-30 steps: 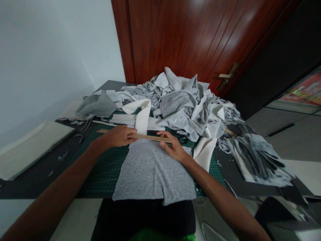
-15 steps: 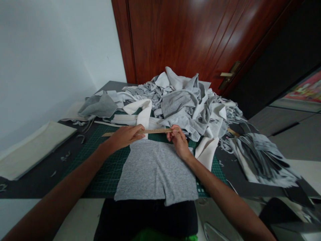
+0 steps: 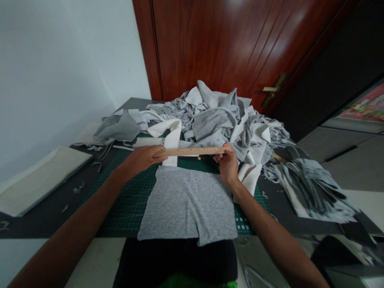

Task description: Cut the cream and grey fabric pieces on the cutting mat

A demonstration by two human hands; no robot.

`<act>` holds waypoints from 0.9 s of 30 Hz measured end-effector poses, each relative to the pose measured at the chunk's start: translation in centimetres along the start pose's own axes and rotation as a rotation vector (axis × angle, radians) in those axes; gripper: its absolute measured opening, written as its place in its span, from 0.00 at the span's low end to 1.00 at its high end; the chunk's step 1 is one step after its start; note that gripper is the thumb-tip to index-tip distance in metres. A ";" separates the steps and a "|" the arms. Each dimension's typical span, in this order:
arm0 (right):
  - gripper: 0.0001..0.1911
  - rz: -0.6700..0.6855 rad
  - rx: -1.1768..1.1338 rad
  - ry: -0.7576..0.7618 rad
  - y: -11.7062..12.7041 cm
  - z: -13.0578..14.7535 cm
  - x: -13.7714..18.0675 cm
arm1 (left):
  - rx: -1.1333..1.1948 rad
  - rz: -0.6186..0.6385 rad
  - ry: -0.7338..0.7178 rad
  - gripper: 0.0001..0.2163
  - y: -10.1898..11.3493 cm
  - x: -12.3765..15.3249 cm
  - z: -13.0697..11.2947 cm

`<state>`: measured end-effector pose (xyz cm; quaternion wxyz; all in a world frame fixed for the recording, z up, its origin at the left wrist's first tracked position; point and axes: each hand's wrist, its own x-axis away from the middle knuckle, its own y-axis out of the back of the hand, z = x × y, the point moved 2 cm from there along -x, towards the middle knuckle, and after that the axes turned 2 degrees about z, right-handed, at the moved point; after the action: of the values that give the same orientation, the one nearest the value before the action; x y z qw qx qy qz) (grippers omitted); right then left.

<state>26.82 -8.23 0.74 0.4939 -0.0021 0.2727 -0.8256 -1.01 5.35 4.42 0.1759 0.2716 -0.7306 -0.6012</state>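
A wooden ruler (image 3: 192, 151) is held level between my two hands, above the back edge of a piece of grey fabric (image 3: 186, 204). My left hand (image 3: 144, 158) is closed round the ruler's left end. At the other end, my right hand (image 3: 228, 162) pinches the ruler between thumb and fingers. The grey fabric lies on a green cutting mat (image 3: 126, 208), creased toward its lower right and reaching over the table's front edge. Behind the ruler, a white fabric strip (image 3: 172, 140) lies bent on the mat.
Grey and white fabric scraps (image 3: 216, 124) are heaped at the back of the dark table (image 3: 72, 196). A folded cream cloth (image 3: 45, 180) lies at the left. Stacked grey cloth pieces (image 3: 315, 190) sit at the right. A brown door (image 3: 210, 48) stands behind the table.
My right hand has slid right to the ruler's end, and my hands are farther apart. The ruler has shifted right and turned its marked face toward me. The grey fabric stays in place.
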 end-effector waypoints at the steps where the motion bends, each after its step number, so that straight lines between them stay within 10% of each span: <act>1: 0.08 -0.009 -0.013 -0.003 0.1 0.1 0.0 | 0.004 -0.003 0.003 0.18 0.0 0.0 0.1; 27: 0.10 -0.083 -0.203 -0.065 1.2 0.3 -0.5 | 0.084 -0.039 0.025 0.18 -0.4 -0.3 0.3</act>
<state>28.14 -8.38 0.61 0.4653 -0.0901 0.3385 -0.8129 -0.88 5.68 4.02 0.1616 0.3004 -0.7477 -0.5698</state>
